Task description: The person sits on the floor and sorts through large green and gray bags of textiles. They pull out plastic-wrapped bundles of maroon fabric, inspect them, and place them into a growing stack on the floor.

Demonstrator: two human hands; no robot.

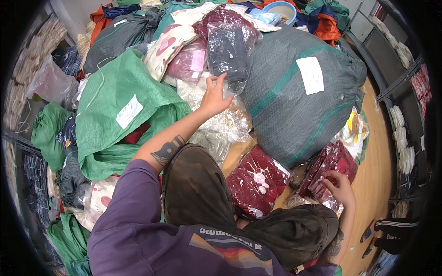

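Note:
My left hand [215,97] reaches out to the lower edge of a clear-bagged dark folded garment [228,51]. Its fingers are apart, with the fingertips at or just over the plastic. My right hand [340,189] is low on the right, beside a stack of dark red garments in clear bags [330,165]. Its bent thumb and fingers come near the bags; whether they pinch the plastic I cannot tell. Between my crossed legs and the large grey sack lies a dark red bagged garment [259,181] with a pink and white decoration. Crumpled clear packets [224,120] lie under my left forearm and hand.
A stuffed grey woven sack [297,93] with a paper label bulges at right. An opened green sack [127,100] stands at left. Behind are pink bagged packets [188,62] and a blue basin [281,12]. Shelving [397,82] lines the right; another person's feet [367,238] stand there.

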